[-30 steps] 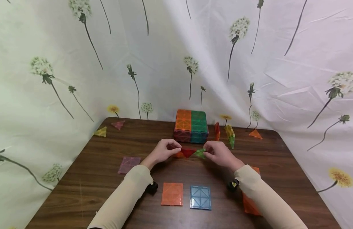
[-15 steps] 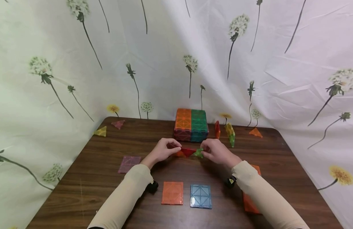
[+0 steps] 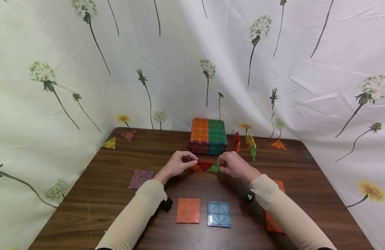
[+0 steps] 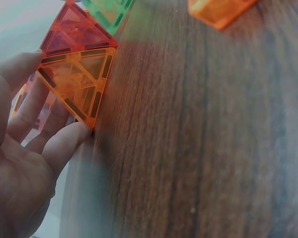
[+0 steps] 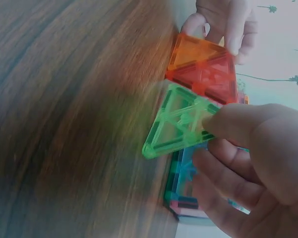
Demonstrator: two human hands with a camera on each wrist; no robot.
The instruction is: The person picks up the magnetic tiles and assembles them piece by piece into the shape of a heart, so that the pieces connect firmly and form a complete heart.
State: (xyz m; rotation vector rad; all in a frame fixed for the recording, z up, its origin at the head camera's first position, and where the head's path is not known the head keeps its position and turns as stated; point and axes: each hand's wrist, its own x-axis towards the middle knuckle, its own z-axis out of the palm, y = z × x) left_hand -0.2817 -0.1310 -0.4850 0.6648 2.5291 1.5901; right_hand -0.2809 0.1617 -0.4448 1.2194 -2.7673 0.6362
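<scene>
While an orange square tile point(image 3: 188, 210) and a blue square tile point(image 3: 218, 214) are left flat on the tabletop point(image 3: 95, 201), the work is carried on just beyond them. Off to the left, a purple square tile point(image 3: 141, 179) is left untouched. By the left hand point(image 3: 177, 165), an orange triangle point(image 4: 77, 82) is gripped between thumb and forefinger, apparently on edge, side by side with a red triangle point(image 4: 77, 32). By the right hand point(image 3: 234, 165), a green triangle point(image 5: 181, 119) is pinched; compared with a second ago, it is brought inward, closer against the red triangle, while the left hand is held steady. A row of three therefore seems nearly joined, though whether the green edge is fully seated cannot be told. Farther back, a tile block point(image 3: 208, 131) topped in orange and green is seen, with a red tile point(image 3: 237, 142) and a yellow-green piece point(image 3: 251, 148) stood upright to its right.
</scene>
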